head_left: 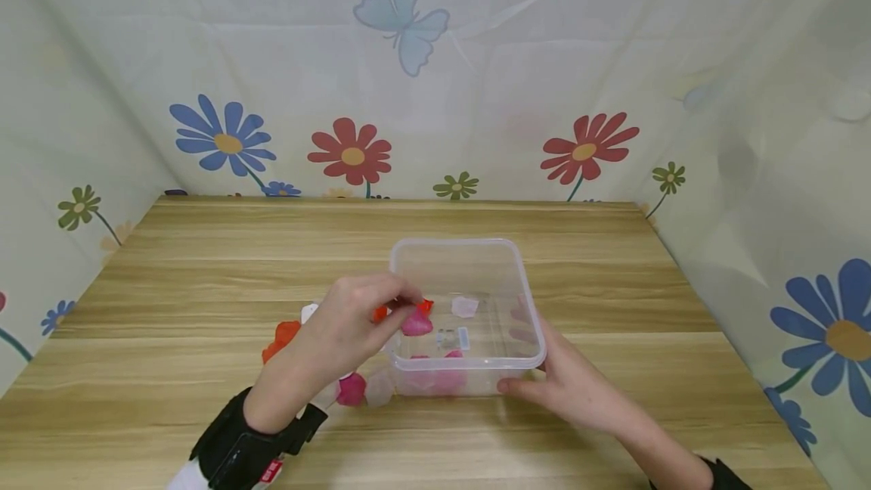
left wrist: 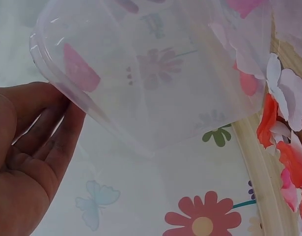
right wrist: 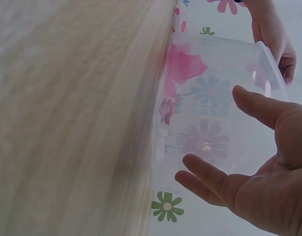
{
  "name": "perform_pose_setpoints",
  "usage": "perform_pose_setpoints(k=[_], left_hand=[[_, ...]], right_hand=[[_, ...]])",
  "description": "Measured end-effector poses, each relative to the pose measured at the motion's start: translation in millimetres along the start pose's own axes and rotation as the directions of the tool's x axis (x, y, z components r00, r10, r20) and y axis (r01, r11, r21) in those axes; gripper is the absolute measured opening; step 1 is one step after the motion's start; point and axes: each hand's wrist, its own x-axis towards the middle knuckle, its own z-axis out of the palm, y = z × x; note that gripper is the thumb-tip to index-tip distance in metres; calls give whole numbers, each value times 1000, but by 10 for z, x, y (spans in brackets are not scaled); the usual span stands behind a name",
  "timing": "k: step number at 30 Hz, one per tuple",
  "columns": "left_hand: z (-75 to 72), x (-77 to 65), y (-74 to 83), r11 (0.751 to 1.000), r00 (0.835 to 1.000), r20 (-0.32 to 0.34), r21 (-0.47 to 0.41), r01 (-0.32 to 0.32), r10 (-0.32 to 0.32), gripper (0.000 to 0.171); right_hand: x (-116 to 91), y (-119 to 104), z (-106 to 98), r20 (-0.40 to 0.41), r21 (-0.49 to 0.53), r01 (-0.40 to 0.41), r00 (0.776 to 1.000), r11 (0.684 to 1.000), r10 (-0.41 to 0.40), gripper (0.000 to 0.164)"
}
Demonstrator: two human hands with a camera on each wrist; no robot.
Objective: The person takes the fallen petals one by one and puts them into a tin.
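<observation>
A clear plastic box (head_left: 469,363) with an open top stands on the table. My left hand (head_left: 347,316) reaches over its left rim and pinches a pink petal (head_left: 416,322) inside the opening; the left wrist view shows this petal (left wrist: 81,69) through the clear wall, by the fingertips. My right hand (head_left: 571,384) steadies the box's right side, thumb near the front corner and fingers along the wall. The right wrist view shows that hand (right wrist: 268,167) with fingers spread and straight. Inside the box lie a whitish petal (head_left: 465,307) and pink petals (head_left: 449,378).
Left of the box, partly hidden by my left arm, several loose petals lie on the wooden table (head_left: 204,286): an orange one (head_left: 280,340), a deep pink one (head_left: 351,389) and a pale one (head_left: 379,387). A flower-printed cloth (head_left: 476,97) hangs around the table.
</observation>
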Motion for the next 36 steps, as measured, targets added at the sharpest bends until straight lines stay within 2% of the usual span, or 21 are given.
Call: perform_pose_setpoints(k=[9, 19, 29, 36], left_hand=[[-23, -2, 10, 1000, 1000, 12, 16, 24, -24, 18], [-94, -46, -64, 998, 999, -46, 62, 12, -9, 22], [-172, -157, -181, 981, 990, -36, 130, 143, -140, 16], [-196, -213, -301, 959, 980, 34, 213, 185, -197, 11]], right_hand=[[-5, -6, -6, -4, -20, 4, 1000, 1000, -4, 113], [2, 11, -10, -7, -36, 9, 1000, 999, -9, 111], [7, 17, -14, -2, -34, 22, 1000, 999, -22, 111], [0, 18, -12, 1, -30, 25, 1000, 999, -25, 111]])
